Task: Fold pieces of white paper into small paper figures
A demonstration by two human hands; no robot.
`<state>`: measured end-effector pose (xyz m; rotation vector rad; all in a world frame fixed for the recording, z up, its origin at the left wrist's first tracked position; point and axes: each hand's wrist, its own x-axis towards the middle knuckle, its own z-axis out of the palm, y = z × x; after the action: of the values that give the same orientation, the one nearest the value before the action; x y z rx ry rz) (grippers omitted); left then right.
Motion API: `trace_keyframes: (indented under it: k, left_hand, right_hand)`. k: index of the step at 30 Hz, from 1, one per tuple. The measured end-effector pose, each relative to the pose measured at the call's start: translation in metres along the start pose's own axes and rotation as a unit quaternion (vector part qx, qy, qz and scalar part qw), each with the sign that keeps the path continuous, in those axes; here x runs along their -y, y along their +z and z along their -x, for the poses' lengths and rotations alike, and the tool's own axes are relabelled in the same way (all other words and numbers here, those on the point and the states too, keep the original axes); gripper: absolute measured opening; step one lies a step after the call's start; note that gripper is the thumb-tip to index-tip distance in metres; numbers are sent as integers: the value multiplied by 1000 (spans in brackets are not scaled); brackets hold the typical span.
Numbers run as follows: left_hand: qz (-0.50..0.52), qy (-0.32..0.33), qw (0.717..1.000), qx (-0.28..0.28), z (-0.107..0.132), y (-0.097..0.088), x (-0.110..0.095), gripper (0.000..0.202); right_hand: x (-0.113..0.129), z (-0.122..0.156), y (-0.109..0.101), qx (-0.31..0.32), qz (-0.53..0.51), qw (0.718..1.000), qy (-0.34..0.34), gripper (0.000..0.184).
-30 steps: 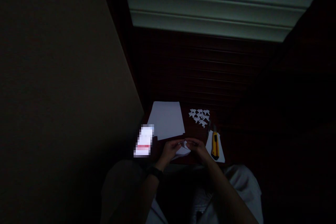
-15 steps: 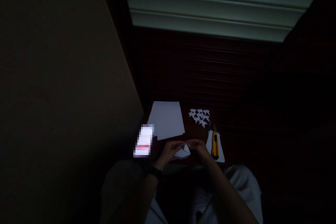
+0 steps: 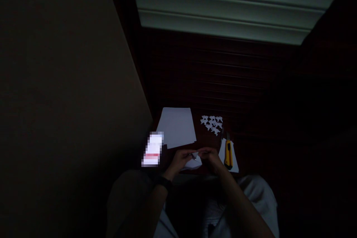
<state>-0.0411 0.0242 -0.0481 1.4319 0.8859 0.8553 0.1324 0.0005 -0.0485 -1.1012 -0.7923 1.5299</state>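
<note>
Near the front of a dark table, my left hand [image 3: 180, 158] and my right hand [image 3: 211, 157] meet with their fingertips pinched on a small folded piece of white paper [image 3: 195, 154]. Part of that piece is covered by my fingers, and the dim light hides its exact shape. Directly beneath it lies some more white paper [image 3: 192, 164], partly behind my left hand. To the right of my right hand, a yellow utility knife [image 3: 228, 155] rests on white paper sheets [image 3: 235, 163].
A stack of large white sheets [image 3: 178, 126] lies at the table's back left. Several small folded paper figures [image 3: 213, 123] are clustered at the back right. A lit, blurred-out phone-like screen [image 3: 153, 149] is at the left. A wall [image 3: 83, 81] rises on the left.
The small paper between my fingers has shifted slightly and shows a smaller folded face. Both hands stay in nearly the same place; the things around them have not moved.
</note>
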Motion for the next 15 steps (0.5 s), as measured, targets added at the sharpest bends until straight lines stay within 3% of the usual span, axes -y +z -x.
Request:
trace_keyframes:
  k: [10, 15]
  left_hand:
    - [-21, -7, 1000, -5, 1, -1, -3, 31]
    - [-34, -24, 999, -17, 1, -1, -3, 28]
  right_hand:
    - [2, 1, 2, -1, 12, 999, -31, 25]
    - [9, 3, 3, 16, 73, 996, -53, 11]
